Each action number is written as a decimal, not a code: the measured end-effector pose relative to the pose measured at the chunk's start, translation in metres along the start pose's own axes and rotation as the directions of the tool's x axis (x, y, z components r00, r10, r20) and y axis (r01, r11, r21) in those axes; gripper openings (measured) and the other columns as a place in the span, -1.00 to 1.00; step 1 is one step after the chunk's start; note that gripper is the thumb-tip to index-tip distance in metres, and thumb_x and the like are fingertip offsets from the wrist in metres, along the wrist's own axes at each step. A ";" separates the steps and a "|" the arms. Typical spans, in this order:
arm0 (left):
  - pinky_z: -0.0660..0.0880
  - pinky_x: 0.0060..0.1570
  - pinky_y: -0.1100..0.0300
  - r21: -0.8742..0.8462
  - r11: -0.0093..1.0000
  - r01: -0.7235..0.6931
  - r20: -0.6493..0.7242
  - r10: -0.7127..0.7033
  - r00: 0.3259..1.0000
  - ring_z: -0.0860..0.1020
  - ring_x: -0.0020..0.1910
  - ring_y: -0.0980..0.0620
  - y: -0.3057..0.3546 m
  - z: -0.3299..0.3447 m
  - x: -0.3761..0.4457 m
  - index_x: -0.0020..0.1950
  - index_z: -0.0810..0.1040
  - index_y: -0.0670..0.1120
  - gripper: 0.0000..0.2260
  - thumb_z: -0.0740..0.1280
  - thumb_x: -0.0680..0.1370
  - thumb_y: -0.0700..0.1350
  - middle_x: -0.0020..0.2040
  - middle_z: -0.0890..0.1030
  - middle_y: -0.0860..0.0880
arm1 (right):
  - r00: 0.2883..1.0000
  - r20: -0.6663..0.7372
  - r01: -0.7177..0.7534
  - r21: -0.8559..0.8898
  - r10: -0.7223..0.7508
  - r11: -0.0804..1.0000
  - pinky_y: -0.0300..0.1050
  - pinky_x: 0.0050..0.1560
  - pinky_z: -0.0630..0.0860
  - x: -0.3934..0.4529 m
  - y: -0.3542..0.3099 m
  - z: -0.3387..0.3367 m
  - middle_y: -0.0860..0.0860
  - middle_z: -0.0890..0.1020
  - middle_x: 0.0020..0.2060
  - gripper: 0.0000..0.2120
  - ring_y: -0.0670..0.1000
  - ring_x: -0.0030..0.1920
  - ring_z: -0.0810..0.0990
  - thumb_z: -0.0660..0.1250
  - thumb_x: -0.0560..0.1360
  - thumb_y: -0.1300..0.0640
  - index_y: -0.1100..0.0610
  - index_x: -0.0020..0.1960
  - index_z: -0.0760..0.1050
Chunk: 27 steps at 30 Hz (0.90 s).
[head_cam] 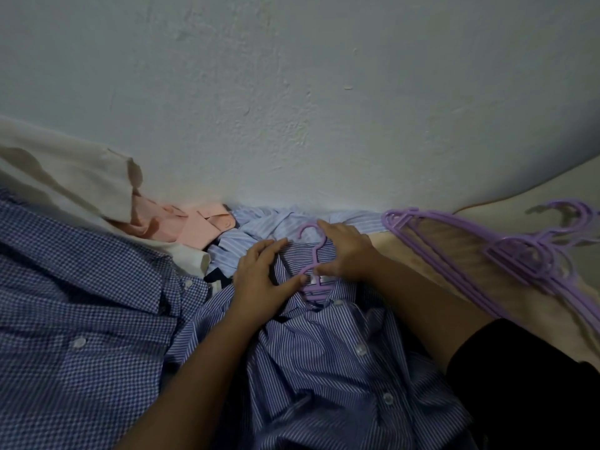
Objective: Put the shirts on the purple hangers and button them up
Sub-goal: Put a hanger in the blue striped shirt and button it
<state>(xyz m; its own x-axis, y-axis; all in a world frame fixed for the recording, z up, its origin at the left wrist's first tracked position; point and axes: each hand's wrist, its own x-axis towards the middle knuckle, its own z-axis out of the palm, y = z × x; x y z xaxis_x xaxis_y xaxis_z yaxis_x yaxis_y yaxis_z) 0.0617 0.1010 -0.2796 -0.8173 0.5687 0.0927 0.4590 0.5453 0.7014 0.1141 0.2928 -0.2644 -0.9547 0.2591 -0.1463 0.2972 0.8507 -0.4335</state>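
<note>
The striped shirt (324, 362) lies crumpled on the bed (454, 287) in front of the person, with a purple hanger (313, 261) inside its collar and the hook pointing toward the wall (292, 92). The left hand (259, 280) rests on the collar, fingers spread. The right hand (347, 251) holds the other collar side beside the hanger's neck, apparently pinching the cloth. More purple hangers (503, 251) are stacked at right; a checked shirt (81, 319) lies at left.
</note>
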 end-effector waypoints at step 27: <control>0.52 -0.08 0.30 -0.510 0.850 -0.133 -0.177 0.047 0.983 0.60 -0.14 0.07 0.203 -0.189 -0.070 0.25 0.51 -0.08 -0.57 0.50 0.42 -0.22 -0.09 0.68 -0.15 | 0.658 -0.688 0.254 -0.182 -0.308 0.950 0.01 0.23 0.26 -0.178 -0.125 -0.215 0.03 0.39 0.15 -0.18 0.04 0.17 0.39 0.46 0.36 -0.03 0.04 0.47 0.09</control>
<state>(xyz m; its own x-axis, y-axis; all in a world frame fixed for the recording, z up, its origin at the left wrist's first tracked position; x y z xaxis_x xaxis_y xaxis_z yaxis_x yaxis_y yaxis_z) 0.1468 0.0557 -0.0102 -0.8434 0.4758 0.2496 0.3209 0.0736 0.9442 0.2448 0.2387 0.0071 -0.7277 0.2232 0.6485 0.0379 0.9572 -0.2868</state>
